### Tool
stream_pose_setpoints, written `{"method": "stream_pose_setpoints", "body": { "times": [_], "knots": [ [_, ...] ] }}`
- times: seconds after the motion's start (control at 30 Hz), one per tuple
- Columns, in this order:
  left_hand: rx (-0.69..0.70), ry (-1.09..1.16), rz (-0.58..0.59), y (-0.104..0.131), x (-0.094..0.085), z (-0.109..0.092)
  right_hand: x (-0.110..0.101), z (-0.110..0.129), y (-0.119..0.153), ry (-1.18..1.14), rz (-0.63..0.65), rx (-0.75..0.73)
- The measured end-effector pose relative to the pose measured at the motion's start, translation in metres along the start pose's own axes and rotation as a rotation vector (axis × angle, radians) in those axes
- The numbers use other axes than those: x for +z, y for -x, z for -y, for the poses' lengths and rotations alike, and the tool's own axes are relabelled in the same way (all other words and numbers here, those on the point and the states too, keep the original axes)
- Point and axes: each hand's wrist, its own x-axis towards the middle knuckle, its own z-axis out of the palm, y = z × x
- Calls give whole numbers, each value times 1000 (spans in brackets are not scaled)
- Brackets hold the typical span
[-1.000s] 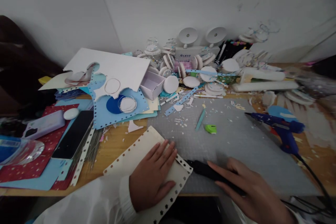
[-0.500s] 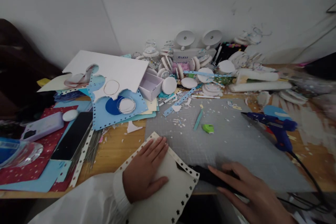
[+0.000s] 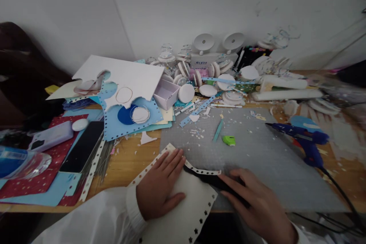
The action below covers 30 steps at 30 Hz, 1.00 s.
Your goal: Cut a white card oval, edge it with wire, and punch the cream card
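Observation:
My left hand lies flat on a cream sheet with small flower-shaped holes punched along its edges, pressing it at the near edge of the table. In my right hand is a pair of black scissors, its blades at the sheet's upper right edge. A narrow punched strip curls up over the blades, partly separated from the sheet. Its left end reaches the fingertips of my left hand. My fingers hide most of the scissors' handles.
A grey cutting mat holds a teal pen-like tool, a green punch and paper scraps. On the right lies a blue glue gun with its cord. White discs crowd the back; a phone and bottle are left.
The scissors have moved left and up along the sheet's edge with my right hand. More of the punched strip has come away and lifts over the blades. My left hand stays on the sheet.

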Motion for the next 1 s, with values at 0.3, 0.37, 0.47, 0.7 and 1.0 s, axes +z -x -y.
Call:
{"method": "stream_pose_setpoints", "body": {
  "times": [0.3, 0.37, 0.47, 0.7, 1.0],
  "knots": [
    [-28, 12, 7, 0, 1, 0, -14, -18, 10, -21, 118, 3],
    [-22, 15, 21, 0, 0, 0, -14, -20, 10, -16, 112, -5],
    [-17, 12, 41, -1, 0, 1, -11, -17, 5, -19, 90, -27],
    [-21, 29, 54, 0, -2, 0, -15, -19, -2, 8, 130, -41],
    [6, 48, 17, -1, 0, 2, -12, -26, -6, -14, 135, -79]
  ]
}}
